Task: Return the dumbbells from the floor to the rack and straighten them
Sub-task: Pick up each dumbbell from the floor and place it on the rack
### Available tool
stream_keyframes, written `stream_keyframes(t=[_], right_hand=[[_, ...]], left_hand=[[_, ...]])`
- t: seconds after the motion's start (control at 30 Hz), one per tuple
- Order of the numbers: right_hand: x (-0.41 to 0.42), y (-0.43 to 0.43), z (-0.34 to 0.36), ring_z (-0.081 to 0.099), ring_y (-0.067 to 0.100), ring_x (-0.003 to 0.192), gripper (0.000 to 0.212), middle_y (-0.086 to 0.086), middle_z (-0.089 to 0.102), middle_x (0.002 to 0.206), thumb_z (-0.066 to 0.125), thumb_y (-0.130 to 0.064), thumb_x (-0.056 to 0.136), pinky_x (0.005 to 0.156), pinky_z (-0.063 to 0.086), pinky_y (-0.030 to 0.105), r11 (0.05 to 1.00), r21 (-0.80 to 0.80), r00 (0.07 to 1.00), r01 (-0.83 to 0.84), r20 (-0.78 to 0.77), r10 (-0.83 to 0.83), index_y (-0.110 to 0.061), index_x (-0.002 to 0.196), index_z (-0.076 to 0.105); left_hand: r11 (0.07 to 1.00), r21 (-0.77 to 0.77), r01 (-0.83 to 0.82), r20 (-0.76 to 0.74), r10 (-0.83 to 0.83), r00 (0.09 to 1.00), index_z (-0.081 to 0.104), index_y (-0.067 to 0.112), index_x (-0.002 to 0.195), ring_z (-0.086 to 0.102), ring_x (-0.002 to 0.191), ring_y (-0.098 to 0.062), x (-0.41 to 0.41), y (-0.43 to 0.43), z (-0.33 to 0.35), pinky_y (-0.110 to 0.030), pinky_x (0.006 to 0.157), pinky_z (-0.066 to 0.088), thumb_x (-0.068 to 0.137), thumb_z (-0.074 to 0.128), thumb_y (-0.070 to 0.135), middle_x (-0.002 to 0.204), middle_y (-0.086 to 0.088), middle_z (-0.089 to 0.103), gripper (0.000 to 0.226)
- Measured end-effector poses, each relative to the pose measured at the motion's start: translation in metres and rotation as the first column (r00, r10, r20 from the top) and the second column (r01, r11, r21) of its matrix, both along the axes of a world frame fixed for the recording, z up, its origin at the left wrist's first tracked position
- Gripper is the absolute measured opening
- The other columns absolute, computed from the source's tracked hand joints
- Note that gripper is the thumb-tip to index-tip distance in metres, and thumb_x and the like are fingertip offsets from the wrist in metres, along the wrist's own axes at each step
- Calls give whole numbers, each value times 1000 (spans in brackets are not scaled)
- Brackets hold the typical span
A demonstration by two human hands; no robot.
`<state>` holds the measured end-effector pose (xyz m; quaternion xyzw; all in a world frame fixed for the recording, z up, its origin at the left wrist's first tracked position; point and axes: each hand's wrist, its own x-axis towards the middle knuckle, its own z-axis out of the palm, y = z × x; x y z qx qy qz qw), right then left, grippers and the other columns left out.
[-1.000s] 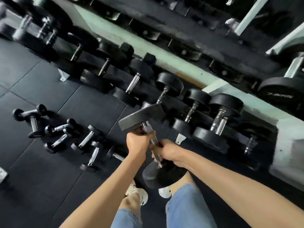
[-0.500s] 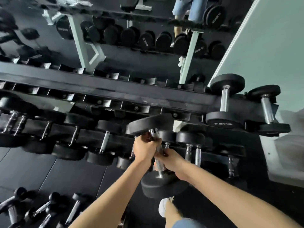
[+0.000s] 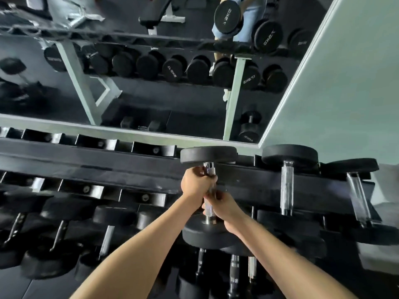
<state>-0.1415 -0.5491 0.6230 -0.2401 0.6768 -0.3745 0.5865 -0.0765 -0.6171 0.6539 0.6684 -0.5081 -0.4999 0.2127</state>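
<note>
The dumbbell point(image 3: 209, 210) is now up at the right end of the rack's point(image 3: 108, 160) top rail, with left hand point(image 3: 195, 184) and right hand point(image 3: 224, 207) both clamped round its handle, probably because it's heavy.

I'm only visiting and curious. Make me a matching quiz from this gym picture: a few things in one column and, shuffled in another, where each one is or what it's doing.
Column one:
1. left hand
2. right hand
3. neighbouring dumbbell
4. mirror

Column two:
A. lies on the rack, to the right of the held dumbbell
B. grips the handle near the far weight
C. sits behind the rack, reflecting more weights
D. grips the handle near the near weight

Pairs: 1-B, 2-D, 3-A, 4-C.
</note>
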Motion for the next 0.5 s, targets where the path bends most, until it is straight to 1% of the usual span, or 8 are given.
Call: stream_keyframes(t=[0.07, 0.13, 0.2, 0.23, 0.27, 0.33, 0.4, 0.5], right_hand=[[-10, -20, -6, 53, 23, 56, 33, 11, 59, 64, 58, -29, 94, 54, 39, 33, 1000, 13, 1000, 10, 3, -10, -7, 69, 59], [-19, -37, -14, 54, 19, 50, 33, 10, 58, 62, 56, -26, 95, 47, 40, 26, 1000, 25, 1000, 4, 3, -4, -8, 68, 58], [-24, -47, -22, 57, 11, 43, 30, 10, 57, 64, 57, -22, 95, 42, 44, 21, 999, 51, 1000, 9, 12, -9, -8, 68, 57], [-25, -49, -27, 58, 8, 40, 28, 10, 58, 65, 58, -20, 94, 42, 47, 20, 997, 70, 999, 15, 30, -17, -8, 69, 57], [-26, -49, -32, 58, 7, 41, 25, 9, 58, 66, 58, -19, 94, 44, 48, 21, 996, 87, 999, 22, 46, -26, -9, 71, 58], [-27, -51, -37, 59, 13, 50, 21, 8, 59, 67, 58, -19, 94, 48, 50, 23, 994, 103, 997, 27, 69, -34, -9, 74, 58], [-29, -51, -39, 58, 18, 56, 19, 8, 60, 68, 58, -19, 94, 48, 50, 21, 993, 119, 997, 23, 73, -32, -10, 76, 57], [-28, -51, -36, 60, 19, 59, 17, 8, 62, 70, 57, -18, 94, 47, 50, 19, 993, 118, 998, 10, 58, -17, -11, 78, 58]], left_hand=[[1000, -3, 8, 25, -8, 1000, 55, 22, 55, 69, 83, -30, -11, -21, -8, -40, 79, 57, 71, 75, 15, 78, -11, 69, 26], [1000, 11, 24, 41, -25, 999, 59, 20, 59, 67, 80, -28, -21, -37, -16, -36, 76, 55, 71, 75, 16, 76, -8, 67, 20], [998, 26, 63, 74, -65, 995, 69, 16, 71, 64, 77, -26, -26, -47, -24, -32, 69, 50, 71, 75, 18, 74, -6, 65, 6], [996, 37, 78, 85, -81, 993, 72, 15, 78, 64, 78, -26, -28, -49, -31, -32, 68, 49, 71, 75, 19, 74, -6, 66, 8], [995, 45, 93, 88, -96, 992, 74, 16, 81, 65, 79, -26, -29, -50, -36, -33, 70, 51, 71, 75, 20, 76, -6, 68, 11], [992, 40, 120, 84, -123, 989, 73, 20, 80, 66, 80, -25, -30, -52, -43, -34, 73, 53, 71, 76, 21, 78, -5, 71, 9], [992, 47, 118, 76, -121, 990, 71, 23, 77, 68, 82, -25, -29, -53, -48, -37, 76, 56, 71, 76, 21, 80, -5, 73, 8], [994, 65, 85, 42, -87, 995, 71, 24, 79, 70, 86, -27, -27, -52, -47, -43, 81, 57, 70, 76, 20, 84, -7, 75, 11]])
